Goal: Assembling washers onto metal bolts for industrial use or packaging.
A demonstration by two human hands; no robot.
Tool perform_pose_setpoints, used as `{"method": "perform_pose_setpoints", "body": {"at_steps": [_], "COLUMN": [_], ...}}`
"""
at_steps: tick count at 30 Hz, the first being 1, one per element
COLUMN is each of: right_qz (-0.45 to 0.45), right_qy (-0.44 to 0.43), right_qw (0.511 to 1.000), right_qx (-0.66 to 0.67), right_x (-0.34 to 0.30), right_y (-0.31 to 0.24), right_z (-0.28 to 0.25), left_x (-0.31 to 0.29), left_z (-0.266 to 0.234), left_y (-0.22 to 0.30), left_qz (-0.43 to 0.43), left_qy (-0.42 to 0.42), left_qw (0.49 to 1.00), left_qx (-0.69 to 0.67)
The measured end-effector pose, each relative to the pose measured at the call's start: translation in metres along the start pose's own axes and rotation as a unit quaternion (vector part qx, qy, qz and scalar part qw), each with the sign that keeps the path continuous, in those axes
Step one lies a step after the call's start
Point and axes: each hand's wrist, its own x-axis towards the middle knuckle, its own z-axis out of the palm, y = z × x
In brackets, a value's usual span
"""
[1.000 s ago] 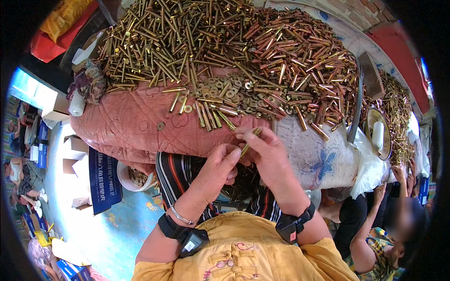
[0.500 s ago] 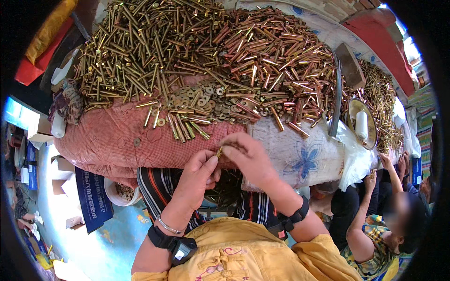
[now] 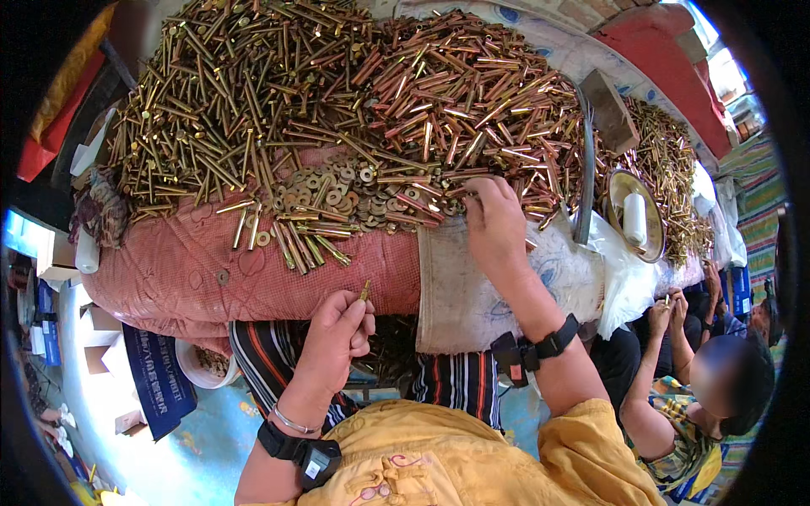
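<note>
My left hand (image 3: 342,329) is closed in a pinch over my lap, with the brass-coloured tip of a bolt (image 3: 364,290) standing up between thumb and forefinger. My right hand (image 3: 498,226) reaches forward to the near edge of a heap of coppery metal sleeves (image 3: 472,93). Its fingers are bent and its thumb stands apart from them; nothing shows held between them. Left of that hand lies a patch of flat washers (image 3: 342,196). Long yellowish bolts (image 3: 228,93) form the heap at the left. Several assembled bolts (image 3: 299,246) lie in a row on the red quilted cloth (image 3: 169,261).
A curved dark strip (image 3: 584,169) and a wooden block (image 3: 609,111) border the heap's right side. Beyond them, a round metal dish (image 3: 623,181) holds a white cylinder (image 3: 634,218). A co-worker's hands (image 3: 666,312) are at the right. A white bucket (image 3: 198,371) stands low left.
My right hand has left my left hand and moved forward and right to the sleeves. My left hand keeps its pinch on the bolt. The view has shifted slightly.
</note>
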Motion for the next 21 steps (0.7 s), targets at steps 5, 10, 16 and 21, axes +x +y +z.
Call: {"method": "perform_pose_setpoints", "body": {"at_steps": [5, 10, 16, 21], "right_qz": [-0.056, -0.056, -0.017, -0.044], "right_qy": [-0.056, -0.075, -0.051, -0.011], "right_qw": [0.984, 0.990, 0.997, 0.998], "right_qx": [-0.159, -0.109, -0.050, -0.039], "right_x": [0.002, -0.007, -0.007, -0.012], "right_y": [0.008, 0.000, -0.001, -0.003], "right_z": [0.007, 0.007, 0.005, 0.009], "left_x": [0.002, 0.004, 0.004, 0.005], "left_z": [0.000, -0.003, -0.003, -0.005], "left_y": [-0.001, -0.002, -0.002, -0.004], "left_qz": [0.011, 0.017, 0.010, 0.010], "left_qy": [0.009, 0.007, 0.004, 0.006], "left_qw": [1.000, 1.000, 1.000, 1.000], "left_qx": [-0.020, -0.022, -0.018, -0.004]}}
